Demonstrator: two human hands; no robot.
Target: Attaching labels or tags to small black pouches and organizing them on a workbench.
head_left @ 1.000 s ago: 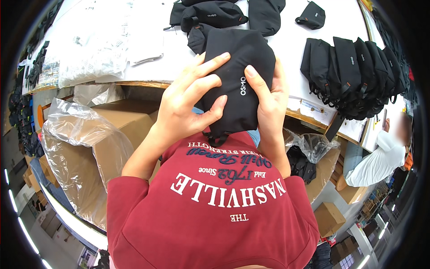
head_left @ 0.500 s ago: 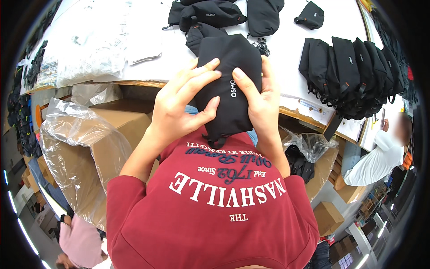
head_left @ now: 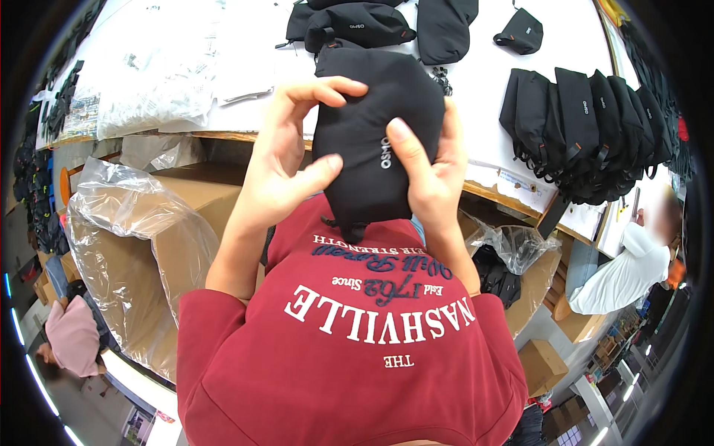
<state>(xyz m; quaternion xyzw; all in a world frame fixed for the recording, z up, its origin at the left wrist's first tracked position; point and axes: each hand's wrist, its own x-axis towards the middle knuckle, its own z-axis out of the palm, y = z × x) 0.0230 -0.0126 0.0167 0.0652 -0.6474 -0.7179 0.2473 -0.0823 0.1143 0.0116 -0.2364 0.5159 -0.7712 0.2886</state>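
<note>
In front of my chest I hold a black zip pouch (head_left: 364, 163) of soft fabric, with white lettering on its face and a small loop at the lower end. My right hand (head_left: 435, 175) grips its right edge, thumb pressed on the front and the other fingers partly hidden behind. At the left edge, my left hand (head_left: 286, 149) has its thumb and index finger spread on the front. Its remaining fingers are curled and partly hidden. More black pouches (head_left: 357, 26) lie on the white table (head_left: 253, 123) just beyond.
To the right stands a row of black pouches (head_left: 584, 123), with a single small pouch (head_left: 520, 33) behind. Clear plastic bags of small items (head_left: 156, 82) lie at the left. Plastic-lined cartons (head_left: 126, 282) flank me. Co-workers are at right (head_left: 625, 260) and lower left (head_left: 73, 338).
My left hand has drawn back leftward across the pouch, its fingers now near the left edge. The pouch has shifted slightly left and up. The lower-left co-worker has moved.
</note>
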